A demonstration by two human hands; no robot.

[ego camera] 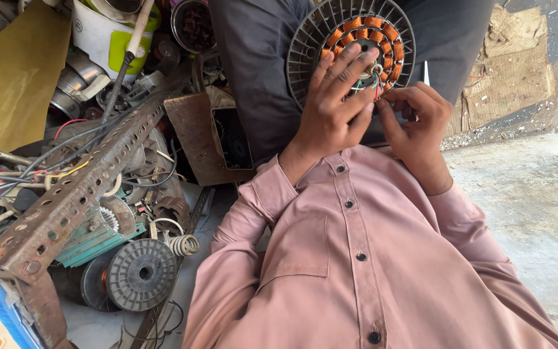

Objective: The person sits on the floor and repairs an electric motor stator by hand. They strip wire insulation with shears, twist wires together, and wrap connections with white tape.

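A: Where located?

B: Round grey plastic fan-motor stator with a ring of copper-orange wire coils (354, 48), propped upright on the lap against dark grey trousers (253, 71).

A: Hands?

B: Left hand (336, 106) spread flat over the lower face, fingers extended, steadying. Right hand (414, 123) curled narrow, fingertips pinching the thin red, green and white lead wires (374, 81) near the hub.

A: Handling?

B: Probably moderately heavy for the size, given the copper and core; rigid ribbed rim, best grasped there. Coils and leads likely delicate: fine enamelled wire, easily nicked or snapped.

A: Surroundings?

B: To the left, a rusty perforated steel angle bar (66, 200), a grey ribbed plastic disc (142, 273), a small coiled spring of pale wire (184, 244), a white bucket with a green label (108, 39). To the right, rough pale concrete floor (531, 207). Below, pink buttoned shirt (356, 258).
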